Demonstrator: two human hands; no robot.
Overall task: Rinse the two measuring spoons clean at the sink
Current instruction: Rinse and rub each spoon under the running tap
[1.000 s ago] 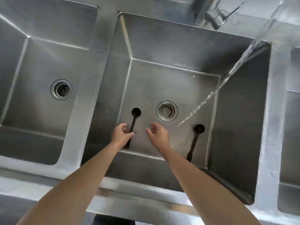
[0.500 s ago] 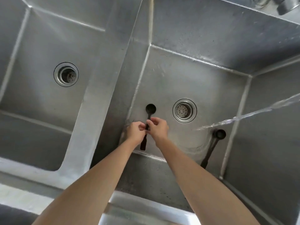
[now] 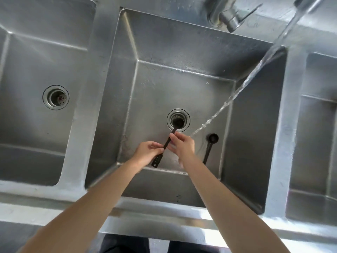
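Pinching slim black spoon (image 3: 165,146): fingers of left hand (image 3: 145,155), right hand (image 3: 183,147) | brushed steel sink (image 3: 164,52) | second spoon (image 3: 209,147) flat

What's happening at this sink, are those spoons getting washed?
Yes. A person is leaning over the middle basin of a steel sink. Both hands hold one black measuring spoon by its handle: the left hand pinches it lower down, the right hand nearer the bowl, which shows over the drain. The water stream lands just right of the hands, not on that spoon. A second black spoon lies on the basin floor to the right.
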